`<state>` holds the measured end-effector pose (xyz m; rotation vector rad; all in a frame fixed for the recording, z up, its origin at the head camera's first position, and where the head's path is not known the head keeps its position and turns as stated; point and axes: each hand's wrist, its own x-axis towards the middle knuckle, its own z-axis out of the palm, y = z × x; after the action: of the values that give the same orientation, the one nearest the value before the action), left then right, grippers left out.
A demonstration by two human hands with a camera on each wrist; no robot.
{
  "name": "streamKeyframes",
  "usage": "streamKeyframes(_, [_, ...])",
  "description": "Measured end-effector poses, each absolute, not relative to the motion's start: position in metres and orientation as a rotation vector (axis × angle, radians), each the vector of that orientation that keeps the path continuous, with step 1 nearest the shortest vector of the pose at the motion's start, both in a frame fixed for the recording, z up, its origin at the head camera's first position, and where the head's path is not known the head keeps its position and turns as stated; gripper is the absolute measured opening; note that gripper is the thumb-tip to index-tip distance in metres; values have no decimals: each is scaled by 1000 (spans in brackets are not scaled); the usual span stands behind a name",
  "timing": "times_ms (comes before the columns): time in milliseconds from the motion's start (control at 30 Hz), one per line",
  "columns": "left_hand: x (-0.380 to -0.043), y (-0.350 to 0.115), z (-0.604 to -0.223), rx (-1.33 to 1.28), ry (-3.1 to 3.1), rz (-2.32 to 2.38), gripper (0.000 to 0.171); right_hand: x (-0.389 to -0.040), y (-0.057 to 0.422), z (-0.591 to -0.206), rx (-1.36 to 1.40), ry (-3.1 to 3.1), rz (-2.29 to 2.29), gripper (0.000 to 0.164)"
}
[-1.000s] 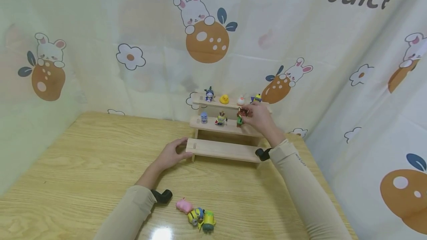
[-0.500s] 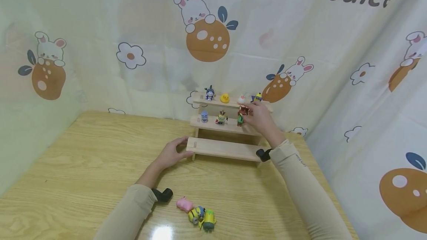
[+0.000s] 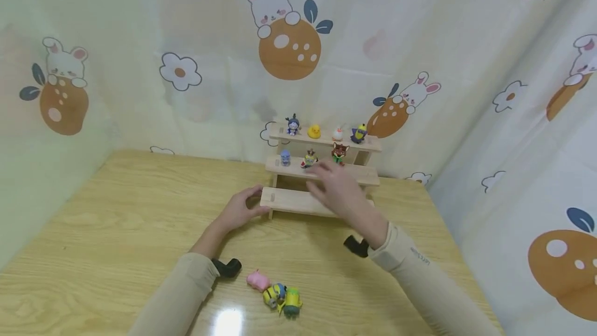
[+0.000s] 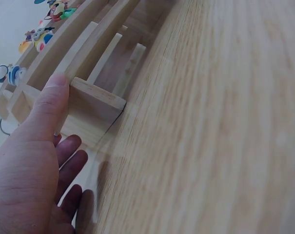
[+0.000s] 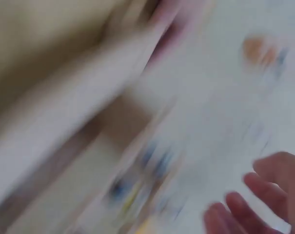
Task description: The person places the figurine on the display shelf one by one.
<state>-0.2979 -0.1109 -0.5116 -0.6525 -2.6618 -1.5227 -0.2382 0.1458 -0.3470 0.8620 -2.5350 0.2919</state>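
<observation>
My left hand (image 3: pixel 238 210) holds the left end of the lowest step of a three-tier wooden display stand (image 3: pixel 291 200). In the left wrist view its thumb (image 4: pixel 52 97) presses on the step's corner, with the other fingers curled below. My right hand (image 3: pixel 338 188) is empty, fingers loosely spread, in front of the middle step; the right wrist view is blurred. On that step stand a fox figure (image 3: pixel 339 153) in green, a crowned minion figure (image 3: pixel 310 158) partly behind the right fingertips, and a small blue figure (image 3: pixel 285 157).
The top step bears a dark-blue hooded figure (image 3: pixel 293 125), a rubber duck (image 3: pixel 314 131), a white chicken-like figure (image 3: pixel 338 134) and a yellow-and-purple figure (image 3: pixel 358 133). A pink pig figure (image 3: pixel 258 280) and minion figures (image 3: pixel 272 295) lie on the table's near part. A printed curtain (image 3: pixel 210 25) hangs behind.
My right hand has let go of the fox figure, which stands on the middle step, and has moved left and down toward me. My left hand keeps its place on the stand.
</observation>
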Motion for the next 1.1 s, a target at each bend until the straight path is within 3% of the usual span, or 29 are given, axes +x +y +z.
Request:
streamKeyframes(167, [-296,-112,-514,-608,-2653,-1561,81,-182,90,-376,1209,-2725,123,37])
streamKeyframes(333, [-295,-112,-517,-600,-2672,-1553,82,-155,56,-411,1422,-2769,-122,35])
streamKeyframes(700, [-294,-111,-516,-600,-2682,-1557,84,-144,44,-442,1493,-2715,-204,12])
streamKeyframes(1100, [-298,-112,-515,-613,-2689,-1532,85,-145,47,-449,1428,-2756,-167,6])
